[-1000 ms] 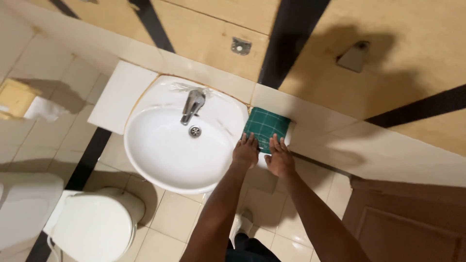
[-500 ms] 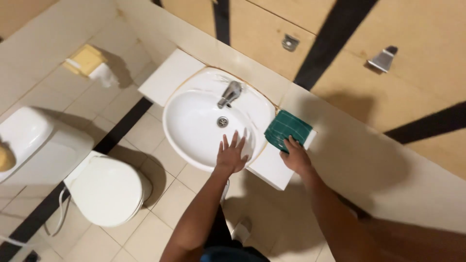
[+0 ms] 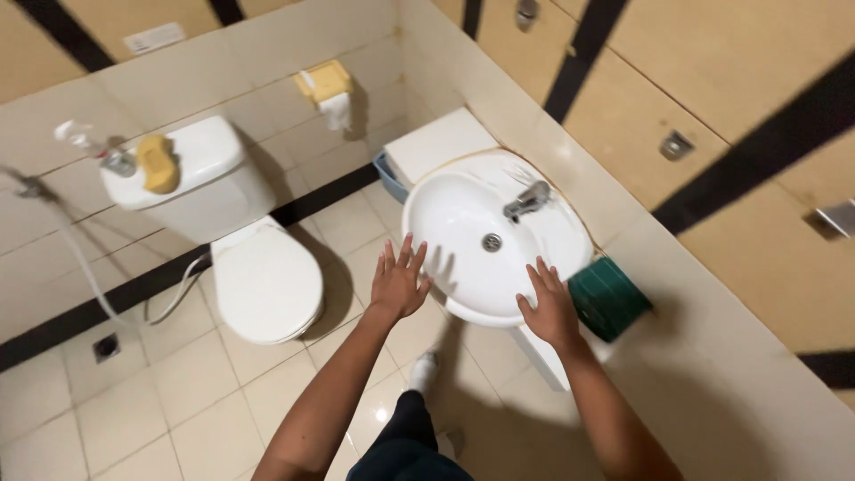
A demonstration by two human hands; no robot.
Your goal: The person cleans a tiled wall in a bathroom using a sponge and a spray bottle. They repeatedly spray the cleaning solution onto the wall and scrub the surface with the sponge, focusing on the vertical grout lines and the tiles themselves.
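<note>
- The sink [image 3: 463, 240] is a white oval bowl set in a white table [image 3: 436, 142] against the wall; its long axis runs from lower left to upper right in the view, toward the wall.
- The tap [image 3: 527, 199] sits on the wall side of the bowl, its spout pointing down-left over the drain [image 3: 492, 241].
- The left hand [image 3: 398, 283] hangs over the floor just beside the sink's near rim, palm down, fingers [image 3: 407, 253] spread wide and straight; it holds nothing, and it seems clear of the rim, though the angle makes that hard to judge.
- The right hand [image 3: 549, 307] lies flat on the sink's front rim, fingers [image 3: 537, 276] open and a little apart, gripping nothing.
- A green cloth [image 3: 610, 298] lies on the table just beside the right hand, at the thumb side.
- A white toilet [image 3: 265, 281] stands to the left, lid down, with a yellow sponge [image 3: 158, 163] on its tank.
</note>
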